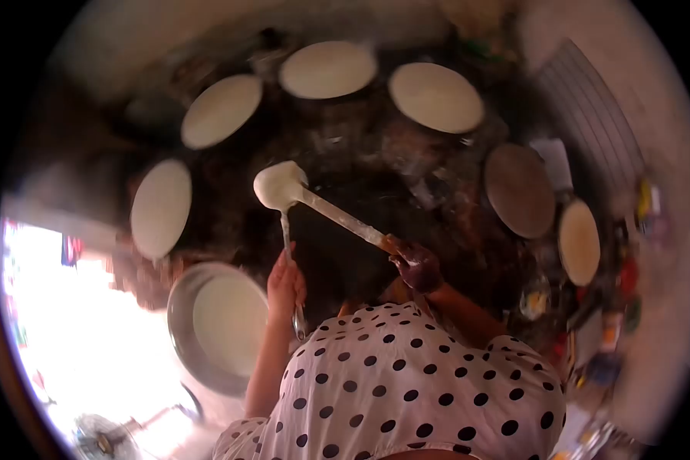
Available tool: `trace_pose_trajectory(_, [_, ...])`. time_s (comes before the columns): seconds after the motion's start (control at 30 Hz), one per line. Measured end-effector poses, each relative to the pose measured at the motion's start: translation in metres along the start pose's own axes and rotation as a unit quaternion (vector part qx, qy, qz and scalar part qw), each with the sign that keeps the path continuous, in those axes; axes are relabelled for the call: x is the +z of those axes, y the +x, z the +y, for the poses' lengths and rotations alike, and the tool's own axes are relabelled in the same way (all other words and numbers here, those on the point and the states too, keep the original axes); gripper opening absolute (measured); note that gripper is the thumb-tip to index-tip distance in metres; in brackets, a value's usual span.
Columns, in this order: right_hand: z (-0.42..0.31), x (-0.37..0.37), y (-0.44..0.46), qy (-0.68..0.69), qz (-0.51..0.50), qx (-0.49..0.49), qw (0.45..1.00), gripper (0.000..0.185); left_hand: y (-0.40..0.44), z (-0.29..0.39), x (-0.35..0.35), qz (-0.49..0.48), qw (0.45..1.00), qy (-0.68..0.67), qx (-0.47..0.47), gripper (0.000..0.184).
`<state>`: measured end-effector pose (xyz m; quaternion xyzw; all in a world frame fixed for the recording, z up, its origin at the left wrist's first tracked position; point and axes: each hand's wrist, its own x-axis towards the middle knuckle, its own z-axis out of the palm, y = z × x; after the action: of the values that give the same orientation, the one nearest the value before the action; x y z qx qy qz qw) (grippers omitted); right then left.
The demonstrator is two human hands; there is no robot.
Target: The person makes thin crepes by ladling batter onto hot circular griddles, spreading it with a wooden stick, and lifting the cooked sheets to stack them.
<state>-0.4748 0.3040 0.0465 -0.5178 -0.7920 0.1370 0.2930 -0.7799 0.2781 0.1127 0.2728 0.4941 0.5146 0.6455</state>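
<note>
My left hand (285, 285) is closed around the thin metal handle of a spoon (286, 230), whose upper end meets the batter-coated head of a ladle (280, 185). The ladle's long pale handle runs down to the right, and my right hand (417, 267) grips its end. The right fingers look dark and coated. Thick white batter covers the ladle head and hides where the two utensils touch. Left of my left forearm stands a wide metal pot (178, 337) holding pale batter (230, 323).
Several round pans of pale batter, including a left one (162, 209), a top one (328, 70) and a right one (436, 97), form an arc around me. At right are a brown round griddle (520, 191) and a smaller tan disc (579, 242). A fan (103, 438) stands lower left.
</note>
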Motion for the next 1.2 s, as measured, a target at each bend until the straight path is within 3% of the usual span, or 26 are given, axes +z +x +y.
trace_pose_trajectory(0.07, [-0.005,0.035,-0.009,-0.014,0.041,0.055,0.998,0.051,0.038,0.008,-0.016,-0.030,0.997,0.052,-0.045,0.037])
trace_pose_trajectory(0.1, [-0.004,0.040,-0.017,-0.050,0.047,0.096,0.993,0.053,0.069,0.008,-0.007,-0.075,0.988,-0.059,-0.124,0.035])
trace_pose_trajectory(0.13, [0.001,0.045,-0.025,-0.084,0.052,0.134,0.986,0.055,0.104,0.004,0.006,-0.113,0.958,-0.168,-0.202,0.033])
trace_pose_trajectory(0.2, [-0.032,0.030,-0.026,-0.126,0.038,0.199,0.971,0.052,0.187,0.026,0.001,-0.174,0.834,-0.338,-0.400,0.030])
trace_pose_trajectory(0.27, [-0.021,0.039,-0.047,-0.143,0.044,0.266,0.952,0.050,0.248,0.031,0.021,-0.221,0.828,-0.287,-0.427,0.030])
trace_pose_trajectory(0.33, [-0.016,0.020,-0.099,-0.149,0.129,0.233,0.952,0.046,0.242,0.045,0.064,-0.272,0.826,-0.223,-0.441,0.029])
trace_pose_trajectory(0.37, [-0.022,0.008,-0.114,-0.151,0.139,0.247,0.947,0.046,0.220,0.064,0.085,-0.330,0.888,-0.029,-0.318,0.029])
trace_pose_trajectory(0.4, [0.029,0.008,-0.166,-0.190,0.170,0.292,0.922,0.045,0.216,0.010,0.144,-0.372,0.891,0.185,-0.182,0.030])
trace_pose_trajectory(0.47, [0.051,-0.012,-0.185,-0.237,0.197,0.326,0.894,0.044,0.204,-0.023,0.204,-0.405,0.866,0.232,-0.180,0.028])
trace_pose_trajectory(0.5, [0.067,-0.028,-0.188,-0.221,0.194,0.415,0.861,0.045,0.202,-0.044,0.241,-0.428,0.844,0.267,-0.180,0.027])
trace_pose_trajectory(0.57, [0.081,-0.056,-0.181,-0.205,0.194,0.512,0.812,0.046,0.217,-0.087,0.297,-0.442,0.832,0.225,-0.248,0.027])
trace_pose_trajectory(0.6, [0.083,-0.072,-0.165,-0.164,0.221,0.514,0.812,0.043,0.226,-0.110,0.320,-0.447,0.820,0.177,-0.309,0.027])
trace_pose_trajectory(0.67, [0.099,-0.079,-0.151,-0.127,0.254,0.527,0.801,0.041,0.231,-0.143,0.354,-0.458,0.801,0.187,-0.339,0.027])
trace_pose_trajectory(0.73, [0.127,-0.062,-0.156,-0.214,0.137,0.594,0.763,0.040,0.240,-0.174,0.375,-0.489,0.775,0.182,-0.356,0.022])
trace_pose_trajectory(0.77, [0.129,-0.056,-0.158,-0.214,0.139,0.603,0.756,0.040,0.242,-0.186,0.383,-0.494,0.767,0.187,-0.363,0.022])
trace_pose_trajectory(0.83, [0.131,-0.046,-0.160,-0.193,0.181,0.577,0.773,0.043,0.252,-0.206,0.399,-0.424,0.792,0.190,-0.396,0.018])
trace_pose_trajectory(0.87, [0.128,-0.042,-0.160,-0.112,0.253,0.557,0.783,0.044,0.259,-0.213,0.403,-0.425,0.789,0.193,-0.401,0.018])
trace_pose_trajectory(0.9, [0.134,-0.032,-0.157,-0.110,0.252,0.563,0.779,0.044,0.266,-0.218,0.405,-0.441,0.803,0.241,-0.321,0.017])
trace_pose_trajectory(0.93, [0.142,-0.016,-0.148,-0.087,0.336,0.564,0.749,0.044,0.274,-0.221,0.407,-0.456,0.809,0.287,-0.236,0.015])
trace_pose_trajectory(1.0, [0.151,0.000,-0.112,-0.129,0.352,0.572,0.729,0.042,0.294,-0.226,0.411,-0.462,0.808,0.301,-0.208,0.020])
trace_pose_trajectory(1.07, [0.213,0.054,-0.084,-0.036,0.327,0.634,0.699,0.043,0.311,-0.223,0.417,-0.470,0.806,0.313,-0.177,0.025])
trace_pose_trajectory(1.13, [0.214,0.006,-0.012,0.097,0.281,0.737,0.607,0.044,0.327,-0.212,0.421,-0.438,0.823,0.339,-0.129,0.036])
trace_pose_trajectory(1.17, [0.238,0.019,-0.014,0.099,0.279,0.741,0.603,0.044,0.335,-0.204,0.416,-0.438,0.820,0.342,-0.135,0.036])
trace_pose_trajectory(1.2, [0.268,0.049,-0.028,0.162,0.358,0.666,0.634,0.045,0.344,-0.193,0.411,-0.430,0.835,0.334,-0.082,0.040])
